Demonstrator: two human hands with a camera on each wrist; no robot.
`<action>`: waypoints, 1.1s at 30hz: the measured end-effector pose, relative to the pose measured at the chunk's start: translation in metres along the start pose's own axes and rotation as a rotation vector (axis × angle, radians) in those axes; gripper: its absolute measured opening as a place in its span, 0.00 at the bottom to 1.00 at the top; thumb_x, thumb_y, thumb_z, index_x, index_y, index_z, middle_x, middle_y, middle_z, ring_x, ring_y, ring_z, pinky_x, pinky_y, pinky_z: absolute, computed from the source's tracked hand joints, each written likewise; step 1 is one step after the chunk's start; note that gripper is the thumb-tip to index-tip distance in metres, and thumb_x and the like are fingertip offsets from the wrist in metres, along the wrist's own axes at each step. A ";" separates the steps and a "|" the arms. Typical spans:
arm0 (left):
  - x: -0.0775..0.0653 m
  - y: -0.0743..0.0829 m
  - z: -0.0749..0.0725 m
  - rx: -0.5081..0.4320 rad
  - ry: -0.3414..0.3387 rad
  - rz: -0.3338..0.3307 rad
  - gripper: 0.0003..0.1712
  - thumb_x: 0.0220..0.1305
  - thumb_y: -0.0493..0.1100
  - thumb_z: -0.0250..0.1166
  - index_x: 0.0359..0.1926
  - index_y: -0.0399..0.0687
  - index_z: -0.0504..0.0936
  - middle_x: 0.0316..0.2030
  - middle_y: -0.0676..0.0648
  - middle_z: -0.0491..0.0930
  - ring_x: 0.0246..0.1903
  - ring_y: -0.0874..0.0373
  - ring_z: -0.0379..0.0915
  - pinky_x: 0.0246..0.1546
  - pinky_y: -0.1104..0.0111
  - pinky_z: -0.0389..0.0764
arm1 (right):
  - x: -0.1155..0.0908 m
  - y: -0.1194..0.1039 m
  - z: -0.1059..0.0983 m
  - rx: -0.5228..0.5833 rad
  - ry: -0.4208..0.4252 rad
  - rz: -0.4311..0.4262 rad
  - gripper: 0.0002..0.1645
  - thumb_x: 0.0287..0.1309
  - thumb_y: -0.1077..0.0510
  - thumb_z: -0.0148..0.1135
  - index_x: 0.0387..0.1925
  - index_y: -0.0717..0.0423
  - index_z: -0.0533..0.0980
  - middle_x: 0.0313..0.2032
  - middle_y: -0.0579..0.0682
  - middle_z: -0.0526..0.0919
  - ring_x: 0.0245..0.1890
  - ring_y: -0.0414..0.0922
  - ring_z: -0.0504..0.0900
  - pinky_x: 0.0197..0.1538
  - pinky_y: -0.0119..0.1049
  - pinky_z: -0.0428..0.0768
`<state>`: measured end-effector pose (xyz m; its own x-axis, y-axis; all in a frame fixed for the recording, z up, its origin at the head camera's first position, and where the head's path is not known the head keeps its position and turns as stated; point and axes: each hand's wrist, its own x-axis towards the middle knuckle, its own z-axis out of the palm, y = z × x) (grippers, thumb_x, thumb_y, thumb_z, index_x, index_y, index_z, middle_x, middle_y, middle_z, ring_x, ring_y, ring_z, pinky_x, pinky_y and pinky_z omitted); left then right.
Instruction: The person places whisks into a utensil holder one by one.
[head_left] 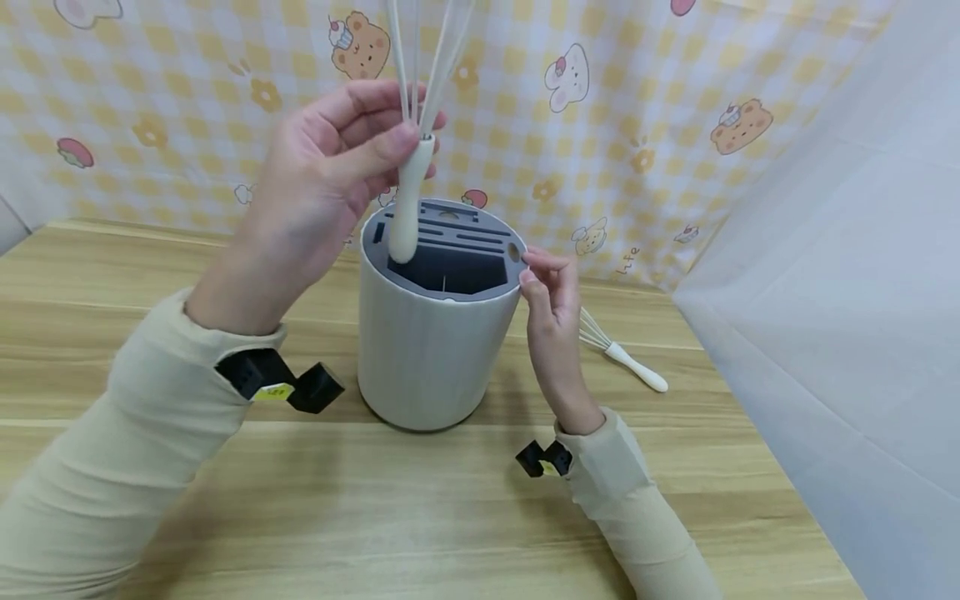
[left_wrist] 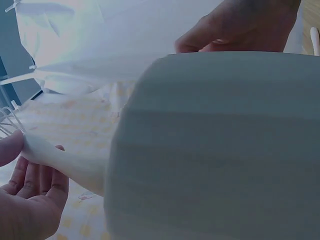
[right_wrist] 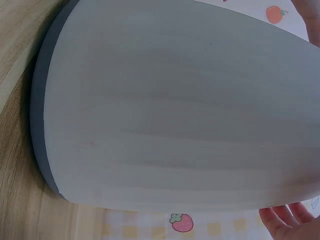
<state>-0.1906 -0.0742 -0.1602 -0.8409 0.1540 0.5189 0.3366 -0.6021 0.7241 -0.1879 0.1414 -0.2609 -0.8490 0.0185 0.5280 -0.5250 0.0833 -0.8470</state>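
Observation:
My left hand (head_left: 337, 171) pinches a white whisk (head_left: 408, 196) where its wires meet the handle. The whisk is upright, wires up, and its handle end hangs over the large opening of a white round utensil holder (head_left: 427, 358) with a grey slotted top (head_left: 465, 242). In the left wrist view the whisk handle (left_wrist: 65, 162) reaches behind the holder's rim. On the holder's right side, the thumb and fingers of my right hand (head_left: 553, 317) grip the rim. A smaller white whisk (head_left: 633, 364) lies on the table to the right of that hand.
The holder stands on a wood-grain table (head_left: 420, 517). Behind it hangs a yellow checked cloth (head_left: 510, 125) with cartoon prints. A plain white sheet (head_left: 840, 250) borders the table's right side.

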 end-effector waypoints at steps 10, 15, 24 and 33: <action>-0.013 -0.015 -0.007 0.206 0.051 -0.005 0.14 0.56 0.30 0.63 0.45 0.39 0.76 0.39 0.45 0.80 0.42 0.55 0.78 0.43 0.74 0.80 | 0.000 -0.001 0.000 -0.001 0.000 0.007 0.14 0.63 0.60 0.44 0.49 0.61 0.64 0.56 0.55 0.68 0.60 0.45 0.68 0.64 0.42 0.68; -0.018 -0.019 -0.015 0.318 0.074 0.009 0.14 0.55 0.31 0.65 0.44 0.41 0.77 0.39 0.48 0.80 0.39 0.58 0.77 0.42 0.75 0.79 | 0.000 -0.002 0.000 -0.003 0.000 0.005 0.14 0.63 0.60 0.44 0.49 0.61 0.64 0.56 0.54 0.68 0.60 0.44 0.68 0.63 0.41 0.69; -0.028 -0.022 -0.030 0.502 0.066 0.039 0.16 0.54 0.32 0.66 0.44 0.45 0.73 0.38 0.50 0.80 0.40 0.57 0.77 0.42 0.77 0.78 | 0.000 -0.001 0.000 -0.004 0.002 0.000 0.14 0.63 0.60 0.44 0.49 0.61 0.64 0.56 0.55 0.68 0.60 0.45 0.68 0.63 0.42 0.69; -0.031 -0.023 -0.032 0.482 0.015 0.099 0.23 0.53 0.28 0.65 0.49 0.42 0.70 0.39 0.47 0.80 0.37 0.57 0.76 0.41 0.76 0.79 | 0.001 -0.001 0.000 -0.006 0.004 -0.001 0.14 0.63 0.60 0.44 0.49 0.61 0.64 0.56 0.55 0.68 0.60 0.45 0.68 0.63 0.42 0.69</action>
<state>-0.1861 -0.0903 -0.2079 -0.7996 0.1010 0.5919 0.5702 -0.1815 0.8012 -0.1877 0.1411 -0.2596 -0.8481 0.0227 0.5294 -0.5257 0.0895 -0.8459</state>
